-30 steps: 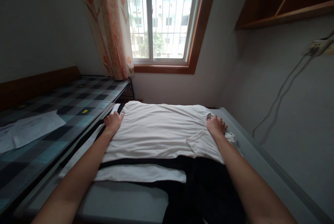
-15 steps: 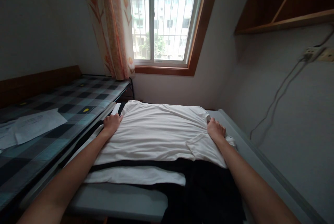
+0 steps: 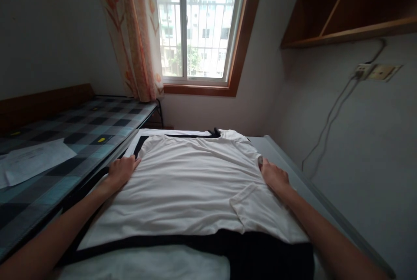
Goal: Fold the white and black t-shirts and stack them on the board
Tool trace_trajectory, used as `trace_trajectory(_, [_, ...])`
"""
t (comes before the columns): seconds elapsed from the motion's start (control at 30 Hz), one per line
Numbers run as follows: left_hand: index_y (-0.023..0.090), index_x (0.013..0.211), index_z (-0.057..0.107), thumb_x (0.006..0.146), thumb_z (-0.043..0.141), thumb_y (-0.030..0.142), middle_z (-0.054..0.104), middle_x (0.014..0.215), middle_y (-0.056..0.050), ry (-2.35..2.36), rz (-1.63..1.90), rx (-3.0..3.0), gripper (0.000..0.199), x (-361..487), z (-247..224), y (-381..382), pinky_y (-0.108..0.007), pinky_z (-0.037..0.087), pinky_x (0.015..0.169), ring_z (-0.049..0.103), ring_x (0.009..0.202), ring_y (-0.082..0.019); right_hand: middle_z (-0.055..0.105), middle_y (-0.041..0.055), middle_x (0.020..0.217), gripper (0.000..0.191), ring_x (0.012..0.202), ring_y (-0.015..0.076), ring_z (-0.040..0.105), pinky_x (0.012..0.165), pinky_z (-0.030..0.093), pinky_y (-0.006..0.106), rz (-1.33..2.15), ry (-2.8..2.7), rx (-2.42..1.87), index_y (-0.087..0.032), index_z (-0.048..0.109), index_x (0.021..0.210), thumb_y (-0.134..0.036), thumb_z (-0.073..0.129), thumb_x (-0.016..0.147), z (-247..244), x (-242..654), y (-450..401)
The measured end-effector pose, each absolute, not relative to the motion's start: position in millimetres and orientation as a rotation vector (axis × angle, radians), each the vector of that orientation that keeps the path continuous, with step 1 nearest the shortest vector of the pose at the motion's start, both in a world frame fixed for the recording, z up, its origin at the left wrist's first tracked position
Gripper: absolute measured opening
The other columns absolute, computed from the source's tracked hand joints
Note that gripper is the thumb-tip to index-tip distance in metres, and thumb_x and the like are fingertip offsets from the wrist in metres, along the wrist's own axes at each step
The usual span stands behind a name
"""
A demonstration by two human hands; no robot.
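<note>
A white shirt [image 3: 192,175] lies spread over black and white cloth, its surface creased crosswise between my hands. My left hand [image 3: 122,171] grips the shirt's left edge, fingers closed. On the opposite side, my right hand [image 3: 273,175] is closed on the shirt's right edge, near a sleeve opening. A folded flap shows at the shirt's lower right. Black cloth [image 3: 270,251] sticks out below the shirt, beside a paler white piece [image 3: 156,265] at the bottom.
The grey surface [image 3: 301,175] under the clothes runs along the right wall. At left is a checkered mattress [image 3: 78,141] with white papers [image 3: 35,160] on it. Behind are a curtain [image 3: 137,32] and a window; a wooden shelf [image 3: 352,30] and cables hang at right.
The shirt, with both hands on it, appears larger and nearer, and the hands are farther apart. More black and white cloth shows beyond its far edge. The view has shifted slightly right.
</note>
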State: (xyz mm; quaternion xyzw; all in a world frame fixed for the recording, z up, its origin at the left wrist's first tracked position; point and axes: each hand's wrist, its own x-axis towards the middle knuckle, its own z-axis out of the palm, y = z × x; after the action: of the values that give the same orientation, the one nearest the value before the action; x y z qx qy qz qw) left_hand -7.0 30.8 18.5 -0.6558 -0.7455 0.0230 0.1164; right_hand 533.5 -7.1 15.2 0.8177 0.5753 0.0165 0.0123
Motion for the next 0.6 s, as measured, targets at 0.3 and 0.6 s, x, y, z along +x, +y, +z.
trace_trajectory(0.3, [0.018,0.127,0.057,0.088,0.049,0.037,0.057,0.130,-0.018,-1.929,-0.203,-2.057,0.044,11,36,43,-0.046,0.040,0.100,0.053,0.120,-0.034,0.068,0.0152,0.111,0.029,0.102,0.0318,0.062,0.081,0.044,0.041,0.165,1.863,2.386,-0.017,0.066,0.102,-0.031,0.045,0.087,47,536,-5])
trace_trajectory(0.6, [0.025,0.138,0.052,0.092,0.045,0.049,0.040,0.152,-0.009,-1.800,-0.342,-2.520,0.052,67,4,105,-0.048,0.023,0.115,0.031,0.142,-0.028,0.066,0.0117,0.107,0.024,0.102,0.0269,0.059,0.086,0.041,0.038,0.401,2.148,2.505,-0.019,0.065,0.099,-0.030,0.047,0.088,77,497,68])
